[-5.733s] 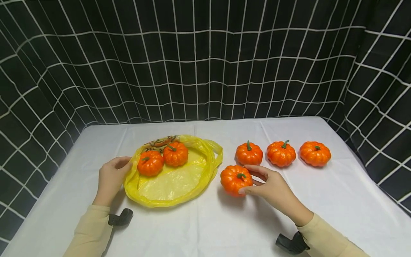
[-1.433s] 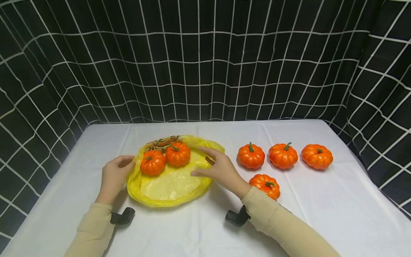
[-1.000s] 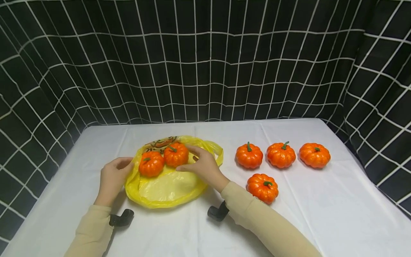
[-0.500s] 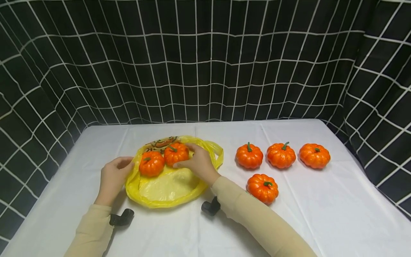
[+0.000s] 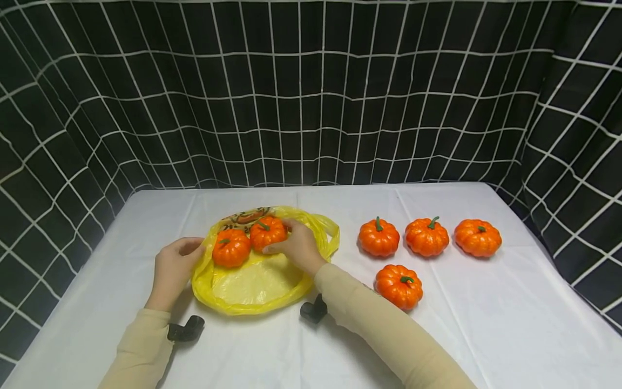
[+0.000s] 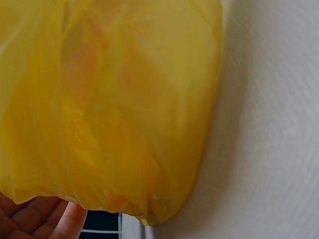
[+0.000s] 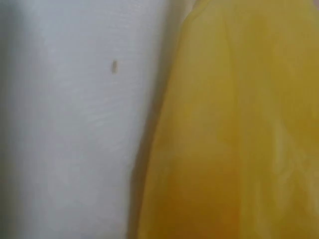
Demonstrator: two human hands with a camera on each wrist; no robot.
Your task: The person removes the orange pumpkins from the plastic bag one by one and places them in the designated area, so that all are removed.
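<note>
A yellow plastic bag (image 5: 252, 309) lies with its mouth spread wide on the left half of the table. Two small orange pumpkins with green stems are inside it: a left pumpkin (image 5: 231, 248) and a right pumpkin (image 5: 266, 234). My left hand (image 5: 174, 267) pinches the bag's left rim; in the left wrist view some fingers (image 6: 70, 221) show below the yellow plastic. Reaching over the bag's right rim, my right hand (image 5: 300, 246) grips the right pumpkin between thumb and fingers. The right wrist view shows bag and cloth, with the hand hidden.
Right of the bag, a pumpkin (image 5: 399, 287) sits nearer to me. Behind it stand a pumpkin (image 5: 379, 237), another pumpkin (image 5: 427, 237) and a farther pumpkin (image 5: 478, 238) in a row. White cloth (image 5: 291, 356) covers the table; a black gridded curtain (image 5: 311, 108) hangs behind.
My right hand has set down the pumpkin it held, to the right of the bag. It then moved left into the bag and took hold of the right pumpkin there. The left hand stays put.
</note>
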